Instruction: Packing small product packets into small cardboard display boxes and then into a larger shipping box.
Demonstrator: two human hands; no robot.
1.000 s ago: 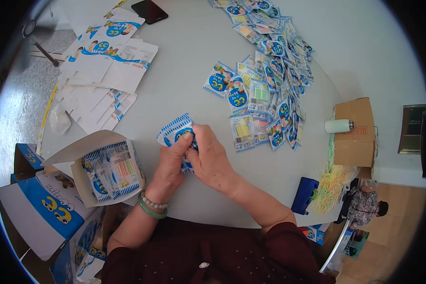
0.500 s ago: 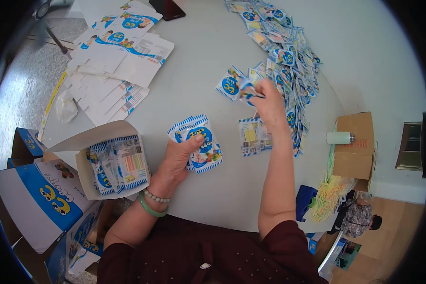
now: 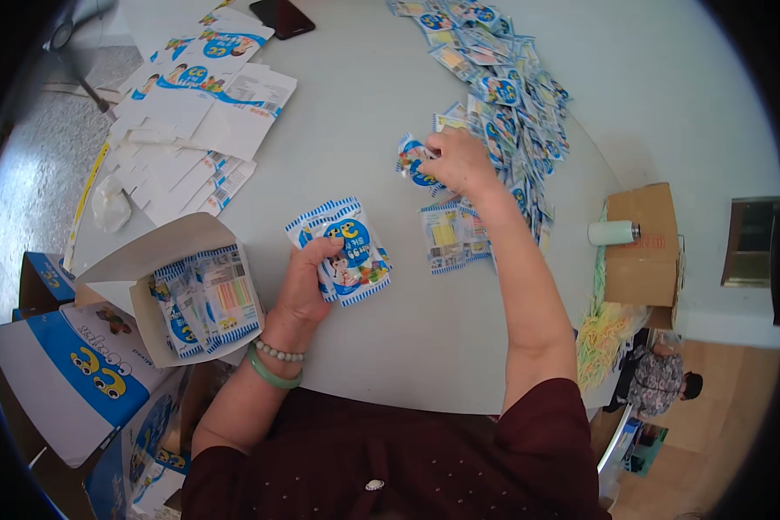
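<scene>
Two glossy blue-and-white sachets [image 3: 345, 250], flat with crimped striped edges, lie stacked on the round white table [image 3: 355, 113] under the left hand [image 3: 303, 286], which clamps them near their lower left corner. Further out, the right hand [image 3: 459, 160] pinches another sachet [image 3: 412, 160] at the edge of a loose heap of packets [image 3: 503, 95], its fingertips partly hiding it. Beside the left wrist an open cardboard box [image 3: 147, 260] holds more sachets packed upright [image 3: 204, 299].

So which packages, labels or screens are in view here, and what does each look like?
Left hand: stack of blue-and-white sachets, striped edges.
Right hand: one matching sachet, at the long sachet pile.
Open carton, left: sachets upright inside.
Flattened cartons, upper left: white and blue.
Dark phone, top edge: screen off.
</scene>
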